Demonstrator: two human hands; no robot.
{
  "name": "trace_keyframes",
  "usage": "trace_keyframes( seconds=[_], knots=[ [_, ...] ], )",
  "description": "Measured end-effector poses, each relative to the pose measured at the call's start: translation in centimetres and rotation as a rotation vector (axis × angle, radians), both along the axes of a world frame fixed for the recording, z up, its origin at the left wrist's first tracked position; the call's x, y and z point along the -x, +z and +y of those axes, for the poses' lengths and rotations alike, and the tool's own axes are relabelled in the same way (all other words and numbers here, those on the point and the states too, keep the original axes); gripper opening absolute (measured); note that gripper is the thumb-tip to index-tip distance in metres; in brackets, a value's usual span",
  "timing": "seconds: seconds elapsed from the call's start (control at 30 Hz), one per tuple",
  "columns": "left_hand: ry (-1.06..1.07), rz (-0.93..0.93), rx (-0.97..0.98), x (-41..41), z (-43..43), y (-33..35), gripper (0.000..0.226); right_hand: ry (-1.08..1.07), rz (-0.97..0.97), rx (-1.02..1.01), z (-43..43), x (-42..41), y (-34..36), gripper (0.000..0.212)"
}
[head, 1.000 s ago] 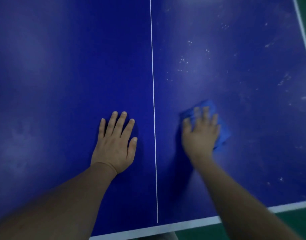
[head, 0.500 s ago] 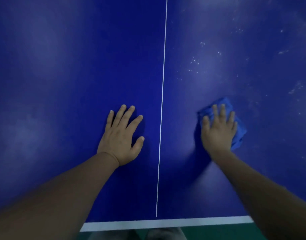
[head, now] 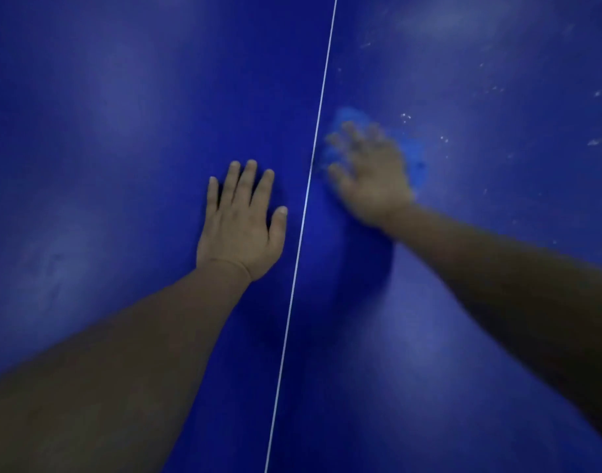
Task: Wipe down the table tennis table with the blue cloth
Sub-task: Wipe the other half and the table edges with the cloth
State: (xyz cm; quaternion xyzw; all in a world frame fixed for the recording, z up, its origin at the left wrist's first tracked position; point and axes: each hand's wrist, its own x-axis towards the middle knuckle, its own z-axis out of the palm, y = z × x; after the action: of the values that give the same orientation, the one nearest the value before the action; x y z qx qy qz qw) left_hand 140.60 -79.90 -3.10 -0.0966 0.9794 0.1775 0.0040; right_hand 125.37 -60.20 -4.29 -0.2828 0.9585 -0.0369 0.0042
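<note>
Counter [head: 122,114]: deep blue, fills the whole head view. We take its white centre line [head: 291,302] as our landmark; it runs from the near edge of the view away from us, leaning slightly right at the far end.

Left forearm [head: 122,353]: comes in from the near left corner, all of it left of the line. Right forearm [head: 514,278]: comes in from the right edge and angles toward the line.

Left hand [head: 239,227]: flat on the counter just left of the line, palm down, fingers straight and slightly apart, thumb nearest the line. It holds nothing; we judge it a brace.

Right hand [head: 371,175]: just right of the line and a little farther from us than the left hand. Motion-blurred. Fingers look spread and fairly straight, pressing down on the cloth rather than curled round it.

Blue cloth [head: 413,158]: bunched under the right hand, touching the counter, showing beyond the fingertips and along the side of the hand away from the line. Its near edge almost meets the line. Too blurred and covered to give a long axis.

White specks [head: 407,117]: scattered right of the line, just past the cloth, with more marks farther right.

Judgement: the wipe is under way on the right half. The dirt lies away from the line, beyond the right hand, so the next stroke likely runs that way.
</note>
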Motion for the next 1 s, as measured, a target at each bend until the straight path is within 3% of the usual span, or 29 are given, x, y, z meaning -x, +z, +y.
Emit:
trace_keyframes(
  seconds=[0.13,0.2,0.3,0.37,0.43,0.53,0.63,0.73,0.77,0.83,0.97,1.0],
  knots=[
    [-0.004,-0.019,0.049,0.2,0.1,-0.4,0.068,-0.584,-0.088,0.015,8.8,8.4,1.5,0.069],
    [-0.003,-0.028,0.054,0.4,0.0,-0.4,0.067,-0.645,-0.092,0.05,7.6,7.3,1.6,0.062],
    [-0.009,-0.043,0.063,0.3,0.1,-0.4,0.065,-0.297,0.009,0.073,1.8,-0.3,1.0,0.059],
    [-0.018,-0.039,0.083,0.3,-0.1,-0.5,0.064,0.075,-0.033,0.085,-1.6,-8.2,0.6,0.058],
    [-0.026,-0.038,0.099,0.4,-0.1,-0.6,0.064,0.299,-0.118,0.082,-2.2,-12.9,1.0,0.06],
    [-0.01,-0.016,0.087,0.5,0.1,-0.4,0.062,0.393,-0.063,0.085,2.5,-8.0,0.5,0.055],
    [-0.012,-0.021,0.091,0.6,0.1,-0.5,0.062,-0.089,0.063,0.024,10.8,1.3,0.5,0.057],
    [-0.012,-0.044,0.099,0.6,0.1,-0.5,0.063,-0.756,-0.022,0.074,16.3,4.8,2.1,0.073],
    [-0.011,-0.052,0.094,0.6,0.1,-0.4,0.063,-0.847,-0.045,0.087,15.3,3.8,2.3,0.073],
    [-0.01,-0.06,0.071,0.6,0.0,-0.3,0.065,-0.651,0.014,0.065,11.1,-0.8,1.8,0.068],
    [0.041,0.042,0.005,1.5,-0.1,0.5,0.063,0.369,-0.049,0.02,3.5,-13.8,1.1,0.054],
    [0.076,0.079,0.003,2.4,-0.1,0.8,0.061,0.535,-0.093,-0.002,3.5,-15.0,1.5,0.054]
  ],
)
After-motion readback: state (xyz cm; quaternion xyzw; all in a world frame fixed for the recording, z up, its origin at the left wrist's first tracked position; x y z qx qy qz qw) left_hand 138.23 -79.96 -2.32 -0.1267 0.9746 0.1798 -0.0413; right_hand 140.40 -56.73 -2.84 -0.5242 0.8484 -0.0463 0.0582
